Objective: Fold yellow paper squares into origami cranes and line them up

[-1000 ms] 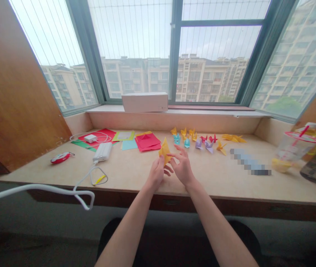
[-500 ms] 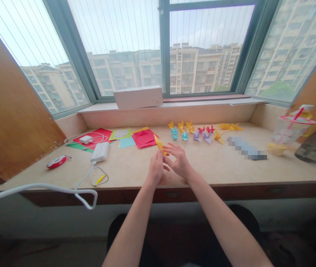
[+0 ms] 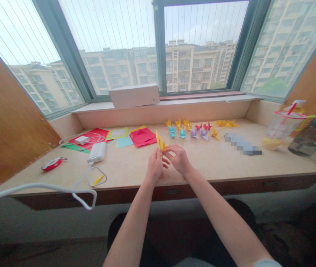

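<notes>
A folded piece of yellow origami paper [image 3: 160, 141] points upward between my two hands, above the front half of the counter. My left hand [image 3: 155, 165] grips its lower part from the left, fingers closed. From the right, my right hand [image 3: 178, 158] pinches the paper's lower edge with thumb and forefinger; the fingertips of both hands nearly meet. My fingers hide the bottom of the paper. Behind them stand several folded paper cranes in yellow, blue [image 3: 172, 131], purple [image 3: 204, 134] and red [image 3: 207, 126].
Red paper sheets [image 3: 143, 138] lie left of the cranes, and flat yellow folded pieces [image 3: 227, 123] lie right. A white power bank [image 3: 96, 152] with cables, a red-and-white object [image 3: 52, 164], a plastic cup [image 3: 282, 128] and a dark bottle [image 3: 312, 137] stand farther out.
The yellow paper now shows wider and more upright above my fingers. My right hand's fingers have closed from a looser spread into a pinch on it. The view has shifted slightly.
</notes>
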{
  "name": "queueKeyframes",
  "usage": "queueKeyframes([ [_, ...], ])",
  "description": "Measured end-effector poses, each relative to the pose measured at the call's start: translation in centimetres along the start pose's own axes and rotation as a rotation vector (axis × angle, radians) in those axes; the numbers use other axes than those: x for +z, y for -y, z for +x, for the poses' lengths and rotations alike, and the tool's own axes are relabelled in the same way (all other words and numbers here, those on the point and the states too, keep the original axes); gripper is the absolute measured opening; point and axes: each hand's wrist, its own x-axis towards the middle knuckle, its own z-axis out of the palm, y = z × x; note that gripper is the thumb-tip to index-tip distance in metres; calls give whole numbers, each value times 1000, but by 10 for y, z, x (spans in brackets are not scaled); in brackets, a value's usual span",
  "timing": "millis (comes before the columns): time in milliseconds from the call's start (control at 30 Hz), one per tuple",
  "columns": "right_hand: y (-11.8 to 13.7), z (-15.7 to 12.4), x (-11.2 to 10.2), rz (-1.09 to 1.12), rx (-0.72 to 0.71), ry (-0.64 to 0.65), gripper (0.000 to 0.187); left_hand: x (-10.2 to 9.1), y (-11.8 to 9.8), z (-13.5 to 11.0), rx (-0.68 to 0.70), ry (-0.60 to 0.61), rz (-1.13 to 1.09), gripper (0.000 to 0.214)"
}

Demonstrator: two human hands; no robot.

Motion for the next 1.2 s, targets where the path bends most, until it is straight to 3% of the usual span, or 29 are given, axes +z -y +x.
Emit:
queueKeyframes([
  [500, 5, 0, -2, 69, 66, 18, 13, -3, 0, -1, 16, -36, -15, 42],
  [733, 12, -1, -4, -2, 155, -122, 21, -4, 1, 0, 18, -72, -26, 41],
  [967, 2, -2, -7, -9, 279, -286, 30, -3, 1, -1, -15, 9, -18, 44],
  [1200, 5, -2, -4, 73, 247, -199, 47, -4, 1, -1, -10, -9, -35, 46],
])
